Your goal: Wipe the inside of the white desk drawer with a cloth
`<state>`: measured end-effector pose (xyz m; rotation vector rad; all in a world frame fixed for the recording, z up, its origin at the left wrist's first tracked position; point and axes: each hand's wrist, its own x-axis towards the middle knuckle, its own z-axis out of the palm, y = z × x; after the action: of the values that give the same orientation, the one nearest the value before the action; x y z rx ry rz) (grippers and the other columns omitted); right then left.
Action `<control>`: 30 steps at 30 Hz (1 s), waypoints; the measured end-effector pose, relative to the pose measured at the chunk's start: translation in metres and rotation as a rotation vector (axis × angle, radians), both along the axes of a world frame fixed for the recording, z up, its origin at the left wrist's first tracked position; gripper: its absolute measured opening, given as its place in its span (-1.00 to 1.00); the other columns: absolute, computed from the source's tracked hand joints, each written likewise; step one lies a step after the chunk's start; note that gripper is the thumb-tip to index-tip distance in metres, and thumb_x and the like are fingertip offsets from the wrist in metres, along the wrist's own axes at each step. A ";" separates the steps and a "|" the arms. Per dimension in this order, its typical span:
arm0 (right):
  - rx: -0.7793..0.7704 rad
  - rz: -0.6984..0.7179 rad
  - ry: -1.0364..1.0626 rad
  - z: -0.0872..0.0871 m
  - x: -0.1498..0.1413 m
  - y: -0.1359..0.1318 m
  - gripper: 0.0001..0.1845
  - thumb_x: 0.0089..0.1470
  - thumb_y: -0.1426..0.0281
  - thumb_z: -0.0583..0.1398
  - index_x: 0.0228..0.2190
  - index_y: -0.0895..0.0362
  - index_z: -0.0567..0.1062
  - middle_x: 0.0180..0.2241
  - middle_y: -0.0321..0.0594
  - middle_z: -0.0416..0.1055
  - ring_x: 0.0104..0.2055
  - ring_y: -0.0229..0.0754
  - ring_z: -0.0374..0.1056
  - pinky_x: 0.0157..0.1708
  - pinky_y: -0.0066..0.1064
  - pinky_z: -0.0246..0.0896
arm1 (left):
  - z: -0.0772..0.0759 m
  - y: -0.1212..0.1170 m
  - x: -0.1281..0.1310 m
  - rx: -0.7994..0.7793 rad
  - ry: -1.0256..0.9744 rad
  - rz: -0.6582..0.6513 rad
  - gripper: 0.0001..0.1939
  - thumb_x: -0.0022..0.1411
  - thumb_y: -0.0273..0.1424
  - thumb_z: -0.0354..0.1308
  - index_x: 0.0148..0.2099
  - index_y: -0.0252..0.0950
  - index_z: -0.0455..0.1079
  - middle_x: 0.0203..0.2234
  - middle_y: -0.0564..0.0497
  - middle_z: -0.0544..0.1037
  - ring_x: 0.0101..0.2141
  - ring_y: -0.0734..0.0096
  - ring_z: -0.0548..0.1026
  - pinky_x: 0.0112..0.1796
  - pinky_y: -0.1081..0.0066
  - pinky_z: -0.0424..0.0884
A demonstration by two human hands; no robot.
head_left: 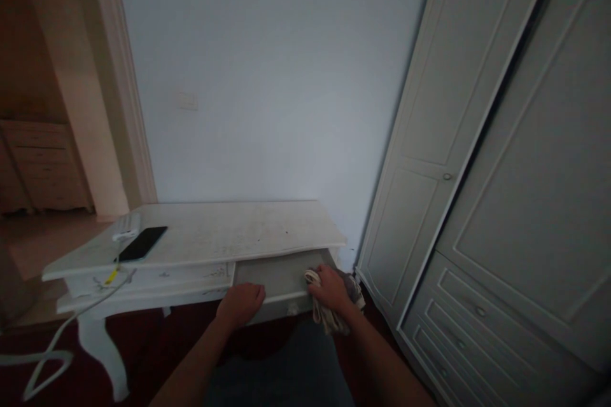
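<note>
- Clutching a bunched beige-and-grey cloth in the right grip, fingers closed around the folds, at the right end of the pulled-out drawer.
- Letting loose ends of the cloth hang low, just right of the drawer's knob.
- Holding the drawer's front edge near its left corner with the left grip, fingers curled closed, fingertips hidden from view.
- Above the drawer, spreading to its left: a scuffed white tabletop.
- On that surface, well left of the drawer: a dark phone, lying flat, with a white box just beyond.
- Trailing down, farther left of the drawer: a white cable with a yellow tag.
- Directly left of the drawer: a second drawer front, pushed in.
- Right of the drawer: a tall pale wardrobe.
- Behind the drawer: a plain pale wall.
- Below the drawer: dark red floor.
</note>
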<state>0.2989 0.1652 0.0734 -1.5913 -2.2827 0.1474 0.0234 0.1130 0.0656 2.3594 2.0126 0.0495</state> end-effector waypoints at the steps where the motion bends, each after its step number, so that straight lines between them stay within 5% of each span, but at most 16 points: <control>1: 0.002 -0.021 -0.008 0.000 0.004 0.001 -0.77 0.09 0.29 0.21 -0.22 0.12 0.54 -0.19 -0.14 0.52 -0.12 -0.07 0.43 -0.15 -0.36 0.17 | 0.000 0.000 0.000 0.003 -0.002 0.001 -0.36 0.50 -0.24 -0.36 -0.04 -0.29 0.59 -0.12 -0.27 0.68 -0.07 -0.01 0.64 -0.09 0.11 0.47; 11: -0.006 0.025 -0.100 0.001 -0.019 0.000 -0.63 0.10 0.16 0.24 -0.21 0.17 0.62 -0.15 -0.01 0.57 -0.08 0.03 0.46 -0.08 -0.29 0.22 | 0.001 0.000 0.001 -0.002 0.000 0.016 -0.35 0.51 -0.22 -0.36 -0.05 -0.28 0.60 -0.13 -0.25 0.69 -0.08 0.05 0.65 -0.07 0.14 0.48; 21: 0.043 0.228 -0.066 -0.011 -0.120 -0.027 -0.58 0.15 0.06 0.20 -0.24 0.14 0.64 -0.09 -0.02 0.55 0.01 0.06 0.42 0.00 -0.22 0.23 | -0.001 0.001 -0.005 -0.060 0.004 0.036 -0.51 0.44 -0.26 -0.17 0.00 -0.30 0.58 -0.08 -0.24 0.68 -0.06 0.03 0.65 -0.09 0.19 0.49; 24: 0.030 0.238 -0.012 -0.012 -0.106 -0.023 -0.64 0.09 0.14 0.25 -0.21 0.14 0.60 -0.12 -0.06 0.55 -0.07 -0.01 0.43 -0.07 -0.30 0.23 | -0.002 0.000 -0.004 -0.045 0.012 0.027 -0.42 0.49 -0.22 -0.29 -0.01 -0.27 0.58 -0.10 -0.24 0.69 -0.06 0.03 0.65 -0.09 0.16 0.49; 30: -0.010 0.074 -0.013 -0.002 -0.026 -0.005 -0.72 0.09 0.23 0.22 -0.24 0.16 0.57 -0.19 -0.10 0.54 -0.12 -0.06 0.44 -0.13 -0.36 0.21 | -0.002 0.000 0.000 -0.011 0.000 0.018 -0.36 0.50 -0.22 -0.36 -0.03 -0.28 0.59 -0.12 -0.28 0.68 -0.06 0.02 0.64 -0.06 0.10 0.47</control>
<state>0.2727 0.1601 0.0713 -1.5179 -2.3549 0.1678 0.0236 0.1135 0.0637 2.3350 2.0288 0.0380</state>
